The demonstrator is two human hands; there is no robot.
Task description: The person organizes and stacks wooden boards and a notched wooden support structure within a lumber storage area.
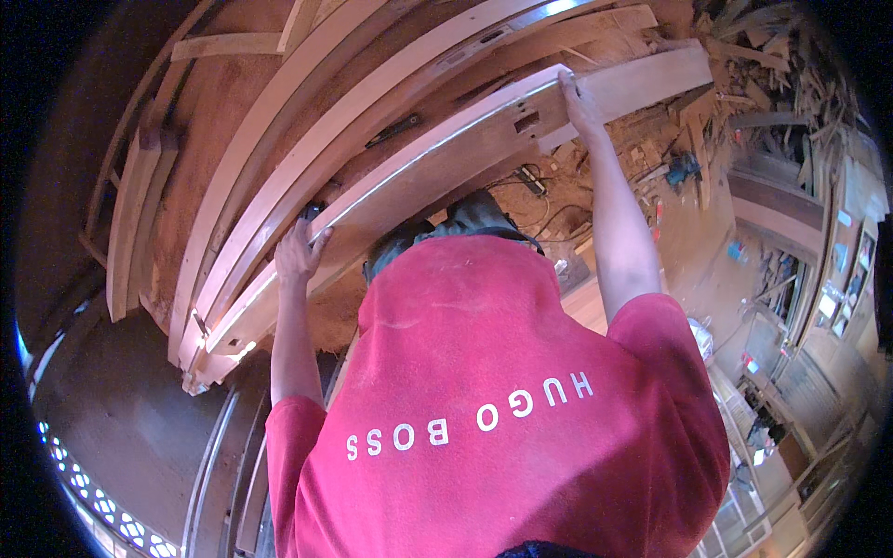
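Shirt (502, 325): red, marked with one line of lettering (438, 431) — white block capitals, two words, spaced out. Orientation: inverted in the head view — the line climbs from left to right across the shirt.

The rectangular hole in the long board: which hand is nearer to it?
Right. The right hand is on the board, just right of the hole; the left hand is much farther off, to the lower left.

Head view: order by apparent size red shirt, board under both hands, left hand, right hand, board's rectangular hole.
1. Red shirt
2. Board
3. Left hand and right hand: look alike, unranked
4. Rectangular hole
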